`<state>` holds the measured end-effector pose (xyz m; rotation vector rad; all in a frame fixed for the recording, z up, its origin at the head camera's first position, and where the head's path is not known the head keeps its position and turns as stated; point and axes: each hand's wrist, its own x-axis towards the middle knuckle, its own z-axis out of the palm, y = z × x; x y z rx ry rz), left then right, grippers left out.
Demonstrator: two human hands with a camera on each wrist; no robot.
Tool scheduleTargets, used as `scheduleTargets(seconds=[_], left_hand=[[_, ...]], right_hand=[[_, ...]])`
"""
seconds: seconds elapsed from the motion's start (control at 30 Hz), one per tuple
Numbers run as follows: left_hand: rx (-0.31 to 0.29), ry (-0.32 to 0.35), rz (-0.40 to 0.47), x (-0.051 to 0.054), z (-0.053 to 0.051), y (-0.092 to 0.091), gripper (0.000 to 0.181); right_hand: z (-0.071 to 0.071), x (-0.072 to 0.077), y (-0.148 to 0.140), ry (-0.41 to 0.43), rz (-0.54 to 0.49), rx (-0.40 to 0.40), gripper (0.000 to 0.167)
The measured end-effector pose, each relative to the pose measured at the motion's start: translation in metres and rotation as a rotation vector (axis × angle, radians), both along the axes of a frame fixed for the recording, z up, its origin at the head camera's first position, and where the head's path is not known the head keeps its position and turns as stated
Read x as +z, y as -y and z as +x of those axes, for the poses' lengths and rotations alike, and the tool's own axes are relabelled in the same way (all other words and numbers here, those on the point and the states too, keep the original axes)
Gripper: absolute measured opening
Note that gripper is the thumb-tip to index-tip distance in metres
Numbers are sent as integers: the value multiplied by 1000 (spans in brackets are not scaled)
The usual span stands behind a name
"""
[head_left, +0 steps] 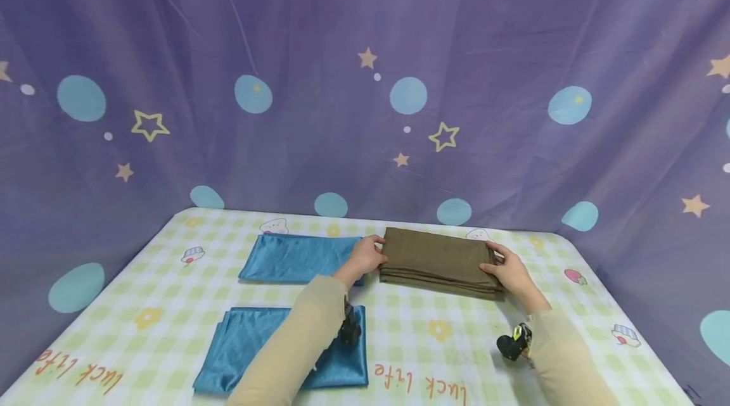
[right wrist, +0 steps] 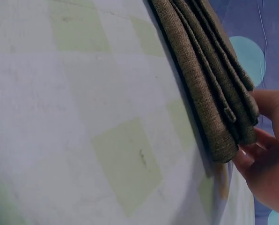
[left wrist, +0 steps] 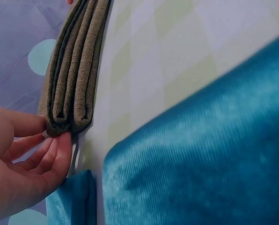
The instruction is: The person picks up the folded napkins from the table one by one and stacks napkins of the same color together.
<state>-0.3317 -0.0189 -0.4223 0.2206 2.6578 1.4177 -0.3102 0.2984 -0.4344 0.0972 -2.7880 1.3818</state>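
Note:
A brown cloth (head_left: 439, 260), folded into a thick rectangle of several layers, is at the far right-centre of the table. My left hand (head_left: 367, 255) pinches its left end; in the left wrist view the thumb lies over the folded layers (left wrist: 78, 70) and the fingers sit at their lower edge. At the right end, my right hand (head_left: 512, 272) grips the cloth between thumb and fingers. The right wrist view shows the cloth's stacked folds (right wrist: 205, 84) and the fingers partly hidden behind them. Whether the bottom layer touches the table is hard to tell.
A folded blue cloth (head_left: 302, 257) lies left of the brown one, beside my left hand. Nearer me, another folded blue cloth (head_left: 245, 342) lies partly under my left forearm. The table (head_left: 422, 349) has a checked cover, and a purple curtain (head_left: 342, 26) hangs behind it.

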Motion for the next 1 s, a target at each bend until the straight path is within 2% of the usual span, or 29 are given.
scheduleTargets(seconds=[0.2, 0.33, 0.57, 0.77, 1.0], left_hand=[[-15, 42, 36, 7, 4, 5, 33], [-11, 51, 11, 11, 7, 11, 31], [-51, -6, -47, 13, 10, 24, 29], [-89, -37, -57, 12, 16, 37, 27], [-94, -8, -71, 9, 23, 49, 27]], right_hand=[[3, 8, -3, -24, 79, -54, 56], [8, 13, -3, -42, 88, -88, 49], [17, 20, 4, -81, 105, -131, 41], [22, 22, 12, -117, 90, -118, 37], [25, 26, 26, -124, 74, -73, 36]])
